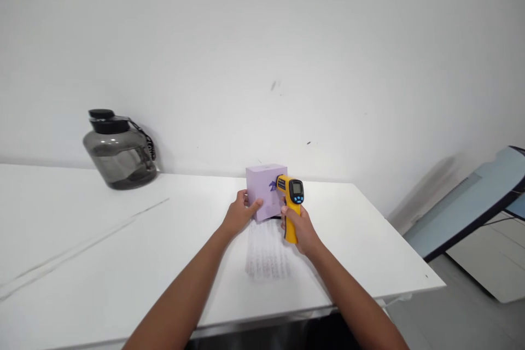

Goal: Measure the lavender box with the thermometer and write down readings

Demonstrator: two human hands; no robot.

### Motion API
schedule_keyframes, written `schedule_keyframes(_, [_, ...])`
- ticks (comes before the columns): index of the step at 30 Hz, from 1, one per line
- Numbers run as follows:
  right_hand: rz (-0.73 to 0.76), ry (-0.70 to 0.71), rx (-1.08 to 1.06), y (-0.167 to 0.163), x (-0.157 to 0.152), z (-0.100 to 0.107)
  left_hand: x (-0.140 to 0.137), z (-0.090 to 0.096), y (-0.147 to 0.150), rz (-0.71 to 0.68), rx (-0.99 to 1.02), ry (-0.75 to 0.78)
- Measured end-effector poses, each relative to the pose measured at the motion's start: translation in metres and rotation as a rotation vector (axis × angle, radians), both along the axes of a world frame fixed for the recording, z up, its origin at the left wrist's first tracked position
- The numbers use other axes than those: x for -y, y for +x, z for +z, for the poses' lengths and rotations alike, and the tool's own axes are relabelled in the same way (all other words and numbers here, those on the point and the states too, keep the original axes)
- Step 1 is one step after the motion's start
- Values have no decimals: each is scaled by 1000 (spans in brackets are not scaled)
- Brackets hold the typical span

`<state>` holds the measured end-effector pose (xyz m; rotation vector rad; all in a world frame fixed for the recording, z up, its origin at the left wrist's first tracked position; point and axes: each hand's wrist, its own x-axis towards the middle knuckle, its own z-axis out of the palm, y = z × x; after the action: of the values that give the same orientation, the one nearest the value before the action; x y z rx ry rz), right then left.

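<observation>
A light purple box [264,181] with a dark blue mark on its front stands slightly tilted on the white table. My left hand [241,213] grips its left side, thumb on the front and fingers behind. In my right hand [301,225] is a yellow and black infrared thermometer [292,197], held by its handle, its nose pointing left close to the box front. Whether the nose touches the box I cannot tell. The small screen faces me and looks blank. A sheet of printed paper [268,257] lies flat below the box, partly covered by it.
A large grey see-through water jug [123,158] with a black lid and strap stands at the back left, by the white wall [262,54]. The white table [102,262] ends at the right, where a light blue panel with a dark edge [471,202] leans beyond it.
</observation>
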<state>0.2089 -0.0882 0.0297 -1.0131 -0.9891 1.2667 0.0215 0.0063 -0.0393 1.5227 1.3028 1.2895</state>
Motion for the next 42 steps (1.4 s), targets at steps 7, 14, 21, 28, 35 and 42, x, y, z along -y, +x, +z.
schedule_keyframes(7, [58,-54,3,8,5,-6,5,4,2,-27,28,-49])
schedule_keyframes(14, [116,-24,103,9,5,-12,11,8,2,-19,-40,-37])
schedule_keyframes(21, [145,25,138,12,0,-21,13,15,2,-11,-90,-35])
schedule_keyframes(28, [124,40,187,14,1,-22,11,13,2,-31,-84,-39])
schedule_keyframes(35, [80,85,151,25,-3,-18,12,12,2,-35,-92,-48])
schedule_keyframes(42, [-325,274,331,35,-6,-12,13,14,1,-45,-44,-77])
